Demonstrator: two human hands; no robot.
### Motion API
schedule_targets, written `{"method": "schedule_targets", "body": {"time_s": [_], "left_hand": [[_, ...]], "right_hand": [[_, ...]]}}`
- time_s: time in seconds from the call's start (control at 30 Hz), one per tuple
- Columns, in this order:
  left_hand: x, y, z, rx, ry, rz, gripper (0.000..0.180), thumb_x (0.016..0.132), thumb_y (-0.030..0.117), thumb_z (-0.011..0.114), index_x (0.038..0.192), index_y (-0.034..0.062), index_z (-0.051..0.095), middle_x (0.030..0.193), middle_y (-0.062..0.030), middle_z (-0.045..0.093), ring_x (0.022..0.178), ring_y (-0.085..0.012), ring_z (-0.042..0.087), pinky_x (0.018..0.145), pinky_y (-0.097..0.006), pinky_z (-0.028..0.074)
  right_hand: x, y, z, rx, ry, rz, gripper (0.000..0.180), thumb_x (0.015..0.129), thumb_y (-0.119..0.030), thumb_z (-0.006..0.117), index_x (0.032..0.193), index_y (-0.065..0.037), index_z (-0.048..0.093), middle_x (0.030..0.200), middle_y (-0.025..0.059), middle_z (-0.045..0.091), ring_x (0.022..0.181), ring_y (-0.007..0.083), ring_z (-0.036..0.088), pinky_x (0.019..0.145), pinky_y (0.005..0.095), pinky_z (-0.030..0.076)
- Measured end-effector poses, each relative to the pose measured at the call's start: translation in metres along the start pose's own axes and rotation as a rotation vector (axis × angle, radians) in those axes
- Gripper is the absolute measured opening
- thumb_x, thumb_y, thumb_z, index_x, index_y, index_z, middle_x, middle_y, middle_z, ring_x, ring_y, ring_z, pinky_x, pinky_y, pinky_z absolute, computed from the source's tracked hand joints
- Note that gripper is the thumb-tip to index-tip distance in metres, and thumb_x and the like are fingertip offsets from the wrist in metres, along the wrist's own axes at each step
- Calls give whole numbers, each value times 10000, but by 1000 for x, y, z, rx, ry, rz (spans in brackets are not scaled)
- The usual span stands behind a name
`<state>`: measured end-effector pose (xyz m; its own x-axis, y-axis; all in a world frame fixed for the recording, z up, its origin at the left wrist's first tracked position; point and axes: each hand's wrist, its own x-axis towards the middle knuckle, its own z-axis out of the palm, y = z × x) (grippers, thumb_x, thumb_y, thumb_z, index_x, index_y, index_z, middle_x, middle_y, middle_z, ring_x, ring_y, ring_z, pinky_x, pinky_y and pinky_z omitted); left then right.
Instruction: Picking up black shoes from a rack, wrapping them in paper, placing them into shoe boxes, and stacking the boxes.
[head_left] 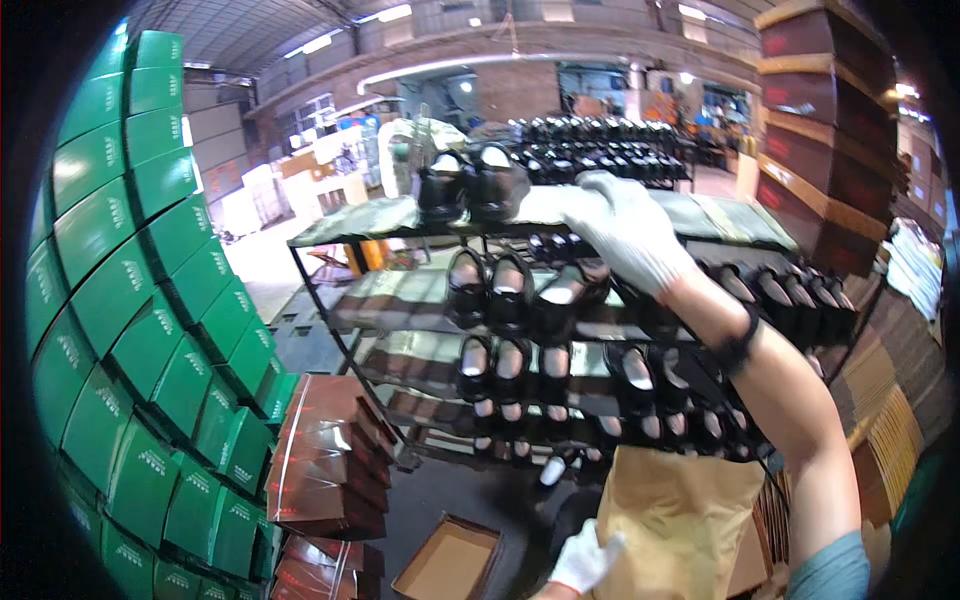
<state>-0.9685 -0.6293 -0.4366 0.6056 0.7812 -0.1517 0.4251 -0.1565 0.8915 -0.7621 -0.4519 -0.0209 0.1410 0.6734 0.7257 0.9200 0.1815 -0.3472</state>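
My right hand (628,228), in a white glove, stretches over the top shelf of a shoe rack, its fingers somewhat blurred but apparently apart. To its left, a pair of black shoes (496,184) stands on that shelf; a blurred gap separates them from my fingertips. Low in the picture, my gloved left hand (585,560) has thumb and fingers apart at the left edge of a brown paper sheet (680,515). Whether it touches the paper I cannot tell. More black strapped shoes (508,290) line the lower shelves, partly hidden by my right forearm.
Green boxes (105,270) form a tall stack on the left. Dark red-brown boxes (325,455) stand beside the rack, near an open shallow box (447,556) on the floor. More brown boxes (825,125) rise at the right. Behind stands another rack of shoes (600,160).
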Motion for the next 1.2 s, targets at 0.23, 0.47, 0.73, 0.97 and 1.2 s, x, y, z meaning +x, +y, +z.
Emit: {"method": "schedule_targets", "body": {"time_s": [0.23,0.47,0.73,0.97,1.2], "left_hand": [[-2,-46,31,70,38,1,398,998,286,678,1267,5,593,944,-357,747,894,-567,731,801,-641,597],[21,-82,17,149,39,-2,430,1004,302,663,1306,0,607,957,-354,753,899,-566,735,809,-650,595],[24,-91,3,-9,61,151,490,998,325,690,1334,-25,620,965,-358,748,917,-574,728,845,-622,612],[71,-143,-11,-73,102,69,461,1059,356,656,993,-95,729,967,-386,710,948,-619,659,842,-677,518],[79,-51,-32,-681,63,-214,245,1120,148,596,1150,-52,735,994,-50,746,854,-144,654,752,-334,542]], "right_hand": [[204,-76,111,489,-467,-124,846,863,-748,766,1448,-138,746,1500,142,721,1356,354,693,1179,472,517],[250,-121,148,-349,-764,498,900,844,-779,733,1551,-226,664,1600,108,635,1470,304,603,1213,567,464],[231,-14,116,209,-675,228,567,873,-502,834,1339,-182,787,1378,113,760,1247,267,698,1087,494,537],[-44,16,-76,818,-299,536,390,1011,-307,752,1297,-43,770,1191,125,795,1060,166,765,940,341,627],[-398,61,-171,161,-112,809,650,698,-401,884,1201,0,783,1261,159,662,1201,297,620,1084,421,486]]}}
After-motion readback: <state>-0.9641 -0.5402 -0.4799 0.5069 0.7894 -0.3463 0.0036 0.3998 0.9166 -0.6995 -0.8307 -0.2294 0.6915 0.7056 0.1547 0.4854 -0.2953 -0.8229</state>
